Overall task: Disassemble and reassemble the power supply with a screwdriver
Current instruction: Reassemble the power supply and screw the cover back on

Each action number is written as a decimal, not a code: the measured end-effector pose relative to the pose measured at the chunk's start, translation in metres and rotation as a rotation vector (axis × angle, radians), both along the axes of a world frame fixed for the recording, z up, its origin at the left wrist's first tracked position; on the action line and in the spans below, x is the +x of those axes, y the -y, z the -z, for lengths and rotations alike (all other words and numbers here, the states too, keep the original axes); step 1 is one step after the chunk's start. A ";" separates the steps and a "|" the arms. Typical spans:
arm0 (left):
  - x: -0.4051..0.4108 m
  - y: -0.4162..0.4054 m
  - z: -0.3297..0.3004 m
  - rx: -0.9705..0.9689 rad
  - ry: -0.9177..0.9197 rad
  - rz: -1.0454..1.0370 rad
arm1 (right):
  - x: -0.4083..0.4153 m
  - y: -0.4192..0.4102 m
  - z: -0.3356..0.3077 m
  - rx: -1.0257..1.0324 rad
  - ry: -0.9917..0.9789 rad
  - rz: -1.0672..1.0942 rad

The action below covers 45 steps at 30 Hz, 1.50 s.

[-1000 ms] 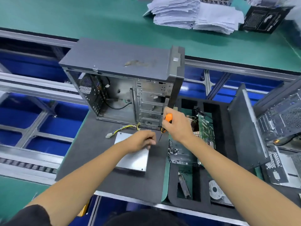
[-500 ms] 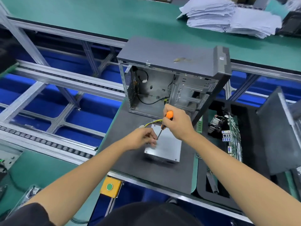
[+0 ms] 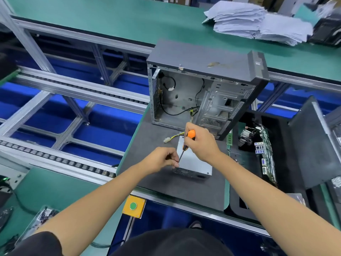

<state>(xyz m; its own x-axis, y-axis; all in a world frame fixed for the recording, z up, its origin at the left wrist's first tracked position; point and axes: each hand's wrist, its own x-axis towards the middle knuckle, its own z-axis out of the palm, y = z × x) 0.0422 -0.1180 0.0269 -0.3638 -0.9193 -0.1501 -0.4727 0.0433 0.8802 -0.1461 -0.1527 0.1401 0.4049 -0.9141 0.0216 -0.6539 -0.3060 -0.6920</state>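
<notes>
1. Power supply (image 3: 195, 161) lies flat on the table's grey mat (image 3: 147, 145), before the open case (image 3: 203, 93).
2. Your right hand (image 3: 201, 143) grips the screwdriver (image 3: 187, 143); left hand (image 3: 162, 159) pinches its tip.
3. Likely rigid, weighty, sharp-edged metal: hold its sides.

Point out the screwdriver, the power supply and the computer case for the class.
screwdriver (image 3: 190, 135), head view, on the orange handle.
power supply (image 3: 195, 161), head view, on its bare silver top.
computer case (image 3: 199, 58), head view, on its grey top panel.

Open computer case (image 3: 203, 93), paper stacks (image 3: 258, 21), motherboard (image 3: 267, 156), yellow button box (image 3: 133, 206)
</notes>
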 end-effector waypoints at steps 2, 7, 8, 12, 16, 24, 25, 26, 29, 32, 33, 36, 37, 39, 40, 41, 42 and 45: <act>-0.001 -0.003 0.003 0.004 -0.005 0.000 | 0.001 -0.004 0.001 -0.008 0.005 0.006; -0.003 -0.007 0.006 -0.008 -0.023 -0.012 | 0.005 -0.010 -0.001 -0.038 -0.053 -0.038; -0.003 -0.008 0.006 -0.007 -0.025 -0.012 | 0.005 -0.010 -0.001 -0.039 -0.063 -0.039; -0.001 -0.007 0.007 -0.008 -0.022 -0.018 | 0.005 -0.009 0.000 -0.039 -0.086 -0.050; -0.002 -0.005 0.006 -0.031 -0.001 -0.010 | 0.003 -0.007 0.004 -0.021 -0.091 -0.090; -0.009 -0.010 0.012 -0.270 0.313 -0.126 | 0.001 0.003 0.013 -0.016 -0.187 -0.227; -0.010 -0.011 0.014 -0.299 0.337 -0.152 | 0.001 0.003 0.015 -0.026 -0.209 -0.245; -0.011 -0.012 0.016 -0.319 0.351 -0.176 | 0.001 0.004 0.017 -0.033 -0.222 -0.256; -0.012 -0.014 0.021 -0.337 0.383 -0.186 | 0.000 0.006 0.023 -0.030 -0.215 -0.274; -0.012 -0.014 0.025 -0.341 0.407 -0.200 | -0.001 0.006 0.026 -0.047 -0.232 -0.301; -0.013 -0.015 0.026 -0.337 0.405 -0.210 | -0.002 0.006 0.027 -0.061 -0.239 -0.310; -0.013 -0.015 0.028 -0.310 0.385 -0.228 | -0.002 0.006 0.028 -0.081 -0.250 -0.335; -0.013 -0.015 0.028 -0.299 0.376 -0.228 | -0.002 0.006 0.028 -0.088 -0.257 -0.346; -0.012 -0.016 0.028 -0.277 0.355 -0.218 | -0.002 0.008 0.028 -0.083 -0.265 -0.354; -0.011 -0.016 0.028 -0.267 0.347 -0.212 | -0.002 0.009 0.027 -0.070 -0.261 -0.351; -0.010 -0.017 0.028 -0.258 0.344 -0.207 | -0.001 0.009 0.027 -0.058 -0.255 -0.347; -0.009 -0.017 0.028 -0.253 0.344 -0.206 | -0.001 0.010 0.028 -0.054 -0.252 -0.346; -0.011 -0.019 0.028 -0.260 0.353 -0.224 | -0.001 0.011 0.030 -0.074 -0.263 -0.361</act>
<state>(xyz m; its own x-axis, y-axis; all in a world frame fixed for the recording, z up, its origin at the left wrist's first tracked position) 0.0311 -0.0990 -0.0012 -0.1214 -0.9925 0.0160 -0.7628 0.1036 0.6383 -0.1474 -0.1640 0.1101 0.6981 -0.7131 -0.0645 -0.6468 -0.5894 -0.4841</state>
